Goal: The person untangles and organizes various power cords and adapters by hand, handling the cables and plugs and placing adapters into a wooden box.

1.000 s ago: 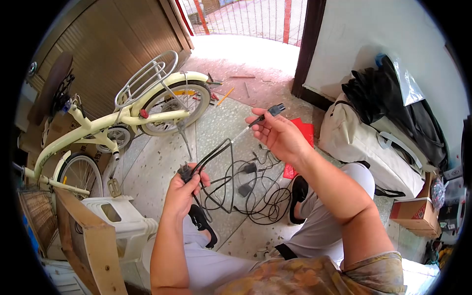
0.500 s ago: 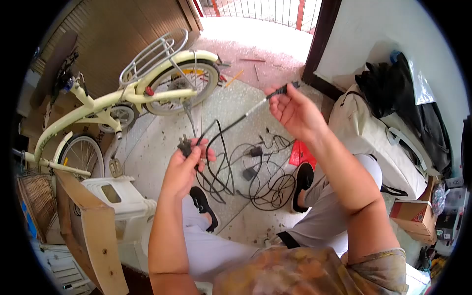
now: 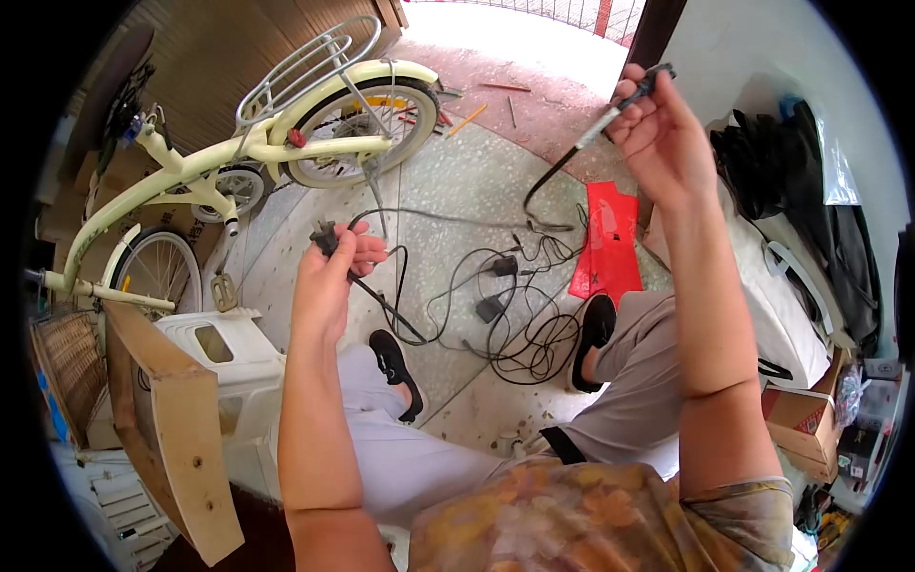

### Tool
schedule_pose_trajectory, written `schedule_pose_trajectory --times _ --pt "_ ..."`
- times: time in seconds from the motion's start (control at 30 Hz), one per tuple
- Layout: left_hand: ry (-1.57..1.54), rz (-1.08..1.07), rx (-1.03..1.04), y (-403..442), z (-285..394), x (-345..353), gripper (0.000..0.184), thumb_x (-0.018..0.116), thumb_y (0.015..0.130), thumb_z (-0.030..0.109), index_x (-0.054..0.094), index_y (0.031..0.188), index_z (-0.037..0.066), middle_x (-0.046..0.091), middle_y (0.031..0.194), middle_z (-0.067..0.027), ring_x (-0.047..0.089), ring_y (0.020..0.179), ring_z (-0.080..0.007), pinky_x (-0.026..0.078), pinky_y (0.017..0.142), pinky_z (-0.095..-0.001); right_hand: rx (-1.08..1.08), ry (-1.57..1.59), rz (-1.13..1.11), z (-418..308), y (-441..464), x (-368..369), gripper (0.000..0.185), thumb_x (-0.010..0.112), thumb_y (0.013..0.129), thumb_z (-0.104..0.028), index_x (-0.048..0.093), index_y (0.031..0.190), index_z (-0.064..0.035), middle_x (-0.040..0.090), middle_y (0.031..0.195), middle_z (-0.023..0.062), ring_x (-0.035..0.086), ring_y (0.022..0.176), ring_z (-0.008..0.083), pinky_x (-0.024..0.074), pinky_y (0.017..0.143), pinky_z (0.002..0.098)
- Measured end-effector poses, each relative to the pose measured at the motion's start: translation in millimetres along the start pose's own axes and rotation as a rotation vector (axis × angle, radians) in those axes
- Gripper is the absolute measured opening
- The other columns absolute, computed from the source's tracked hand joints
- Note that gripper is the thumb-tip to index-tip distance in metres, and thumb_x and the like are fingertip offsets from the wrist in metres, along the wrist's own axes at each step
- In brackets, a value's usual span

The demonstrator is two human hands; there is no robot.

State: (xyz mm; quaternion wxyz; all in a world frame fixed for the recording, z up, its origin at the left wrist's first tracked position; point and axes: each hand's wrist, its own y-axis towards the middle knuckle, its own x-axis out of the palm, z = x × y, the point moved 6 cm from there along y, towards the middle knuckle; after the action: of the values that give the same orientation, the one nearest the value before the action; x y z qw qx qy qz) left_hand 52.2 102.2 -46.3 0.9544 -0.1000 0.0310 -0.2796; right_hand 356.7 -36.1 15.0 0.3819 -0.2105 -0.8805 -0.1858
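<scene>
My left hand [image 3: 329,281] is closed on a black power plug [image 3: 325,236], its metal prongs pointing up. Raised at the upper right, my right hand [image 3: 670,153] pinches the black connector [image 3: 656,78] at the other end of what looks like the same power cord [image 3: 548,181]. A pale label wraps the cord just below that connector. Between my hands the cord sags toward the floor in a loose loop. Below lie several tangled thin black cables [image 3: 534,367] with two black adapters, one [image 3: 505,266] above the other [image 3: 491,308]. A flat red bag [image 3: 610,243] lies beside them.
A cream bicycle [image 3: 181,167] stands at the left, near a white plastic stool [image 3: 214,334] and a wooden board [image 3: 195,458]. Colored sticks [image 3: 467,120] are scattered by the doorway. A white bag [image 3: 762,276] and a cardboard box [image 3: 805,429] are on the right.
My right hand has moved up and to the right with the connector; my left hand has shifted slightly left and up with the plug. More of the red bag shows.
</scene>
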Motion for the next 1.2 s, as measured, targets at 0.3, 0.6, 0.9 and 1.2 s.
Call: schedule_pose_trajectory --times 0.3,0.6,0.9,1.2 --pt "0.195 0.2 0.302 1 22 -20 0.026 0.04 0.089 0.021 0.046 0.102 -0.001 0.058 0.092 -0.0143 0.057 0.084 -0.0215 0.043 0.08 -0.0307 -0.017 -0.012 -0.16 -18 0 7 0.03 0.04 0.088 -0.026 0.05 0.1 -0.0004 0.051 0.069 0.0018 0.044 0.061 0.0092 0.0379 0.066 0.0259" --pt "-0.269 -0.115 0.199 -8 31 10 0.029 0.039 0.089 0.023 0.043 0.106 -0.001 0.054 0.102 -0.0202 0.055 0.094 -0.0288 0.043 0.083 -0.0374 0.17 -0.769 -0.332 64 -32 57 0.026 0.041 0.088 -0.022 0.054 0.098 -0.0028 0.053 0.076 0.001 0.047 0.071 0.0087 0.0379 0.064 0.0209" --pt "-0.295 -0.554 0.145 -35 34 69 0.048 0.044 0.086 0.03 0.035 0.12 -0.003 0.042 0.119 -0.0214 0.049 0.1 -0.0241 0.042 0.076 -0.0357 0.433 -0.904 -0.707 122 -69 92 0.028 0.045 0.088 -0.026 0.06 0.082 -0.0029 0.054 0.063 -0.0025 0.039 0.055 0.0041 0.0359 0.051 0.0201" --pt "-0.474 -0.599 0.118 -37 23 79 0.03 0.044 0.086 0.029 0.045 0.105 0.006 0.033 0.126 -0.0229 0.042 0.106 -0.0271 0.038 0.083 -0.0408 0.393 -0.96 -0.493 140 -66 75 0.03 0.053 0.082 -0.029 0.057 0.075 0.0 0.056 0.063 0.0051 0.052 0.06 0.0102 0.0417 0.057 0.0242"
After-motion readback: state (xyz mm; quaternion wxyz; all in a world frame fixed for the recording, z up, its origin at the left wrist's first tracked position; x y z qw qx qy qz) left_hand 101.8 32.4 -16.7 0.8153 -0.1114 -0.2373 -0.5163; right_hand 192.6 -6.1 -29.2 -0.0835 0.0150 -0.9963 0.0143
